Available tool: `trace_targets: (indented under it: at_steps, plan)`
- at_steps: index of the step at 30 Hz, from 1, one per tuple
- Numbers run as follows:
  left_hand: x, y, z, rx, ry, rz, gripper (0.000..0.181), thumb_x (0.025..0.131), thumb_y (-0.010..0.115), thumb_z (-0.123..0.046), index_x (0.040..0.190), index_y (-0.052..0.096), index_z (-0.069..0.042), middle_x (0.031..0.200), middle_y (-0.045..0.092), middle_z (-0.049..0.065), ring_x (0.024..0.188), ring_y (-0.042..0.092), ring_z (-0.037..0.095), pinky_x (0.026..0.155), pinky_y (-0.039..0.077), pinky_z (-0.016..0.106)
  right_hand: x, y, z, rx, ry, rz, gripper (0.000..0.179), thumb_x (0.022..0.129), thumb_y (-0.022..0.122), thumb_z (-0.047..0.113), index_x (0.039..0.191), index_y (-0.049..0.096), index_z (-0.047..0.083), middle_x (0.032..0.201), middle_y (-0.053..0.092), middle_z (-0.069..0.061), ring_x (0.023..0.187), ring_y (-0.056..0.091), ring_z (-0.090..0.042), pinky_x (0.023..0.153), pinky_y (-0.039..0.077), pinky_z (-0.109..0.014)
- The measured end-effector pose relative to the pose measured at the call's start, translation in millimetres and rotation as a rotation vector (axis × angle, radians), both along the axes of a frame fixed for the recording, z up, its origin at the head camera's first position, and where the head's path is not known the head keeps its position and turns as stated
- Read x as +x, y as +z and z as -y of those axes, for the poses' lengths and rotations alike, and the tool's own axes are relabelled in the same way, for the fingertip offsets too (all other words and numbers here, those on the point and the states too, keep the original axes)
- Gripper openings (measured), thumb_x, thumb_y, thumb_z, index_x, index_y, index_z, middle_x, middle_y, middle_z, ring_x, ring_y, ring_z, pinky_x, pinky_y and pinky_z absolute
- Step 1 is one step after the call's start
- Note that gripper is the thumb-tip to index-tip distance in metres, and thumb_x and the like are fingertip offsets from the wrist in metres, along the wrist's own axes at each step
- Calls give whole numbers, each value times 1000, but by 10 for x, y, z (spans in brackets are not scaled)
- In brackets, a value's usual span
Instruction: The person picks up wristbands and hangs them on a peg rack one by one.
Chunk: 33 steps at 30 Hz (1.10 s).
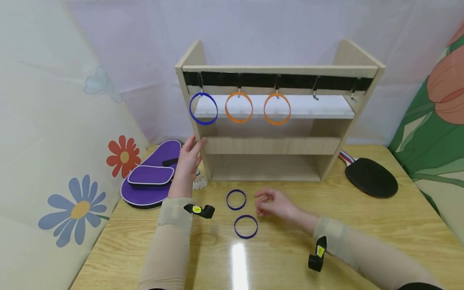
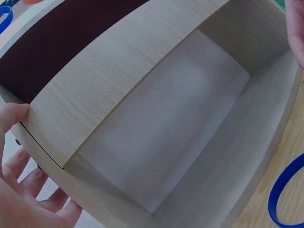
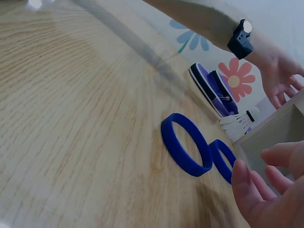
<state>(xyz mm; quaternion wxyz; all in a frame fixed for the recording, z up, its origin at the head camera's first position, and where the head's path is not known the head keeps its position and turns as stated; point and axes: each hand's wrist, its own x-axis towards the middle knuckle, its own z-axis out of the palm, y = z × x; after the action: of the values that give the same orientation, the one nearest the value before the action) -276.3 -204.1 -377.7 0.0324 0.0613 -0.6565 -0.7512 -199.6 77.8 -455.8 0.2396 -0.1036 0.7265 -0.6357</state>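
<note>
My left hand (image 1: 188, 157) holds the left side panel of a wooden shelf (image 1: 275, 146). In the left wrist view its thumb lies over the panel's front edge and the fingers rest along the outer side. Over the table, just right of two blue rings, hovers my right hand (image 1: 277, 204), fingers loosely bent and nothing in them. One blue ring (image 1: 236, 209) lies closer to the shelf, the other blue ring (image 1: 246, 237) nearer me. From the shelf's hooks hang a blue ring (image 1: 204, 123) at the left, then an orange ring (image 1: 239, 121) and another orange ring (image 1: 277, 123).
Two bare hooks (image 1: 315, 96) are at the rail's right. A purple paddle case (image 1: 150, 176) and a shuttlecock (image 1: 199, 182) lie left of the shelf. To its right lies a black table tennis paddle (image 1: 371, 177). A wall stands behind the wooden table (image 1: 290, 257).
</note>
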Motion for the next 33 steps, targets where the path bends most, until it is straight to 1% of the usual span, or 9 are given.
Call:
trace_targets:
  at_steps: [4,8,15,20,27,33]
  plan:
    - [2,-3,1,4,4,0,60,99,59,-30,154,37,-25,160,36,5,147,31,19,124,18,48,19,-65,8,33,17,-3,40,91,61,-4,129,50,-13,109,64,-30,76,67,-14,75,61,-31]
    - [3,-8,5,1,5,4,60,98,59,-30,154,37,-26,160,36,5,147,31,20,124,19,48,45,-87,19,49,39,-1,40,91,61,-5,128,51,-13,106,65,-29,73,66,-14,72,62,-31]
    - [0,-7,12,-7,-1,4,61,98,59,-31,155,35,-25,160,35,5,147,30,20,124,18,47,79,-156,49,87,65,24,37,90,62,-6,126,53,-11,98,67,-20,69,64,-15,67,61,-31]
    - [2,-3,5,-5,1,2,61,98,59,-30,154,36,-25,160,35,5,147,31,19,124,19,46,121,-180,73,118,80,1,37,88,65,-5,123,56,-10,96,67,-18,69,63,-15,64,60,-31]
    - [8,4,7,-10,5,4,62,98,59,-31,154,36,-24,160,35,5,147,31,20,124,19,46,138,-205,84,136,72,-20,35,87,66,-5,120,58,-9,93,68,-16,65,61,-13,58,57,-26]
    - [12,13,-8,5,2,-17,58,99,59,-29,153,38,-22,158,38,7,145,34,20,124,19,48,144,-218,100,170,65,-49,35,84,70,-5,118,61,-6,89,67,-11,63,59,-12,56,56,-26]
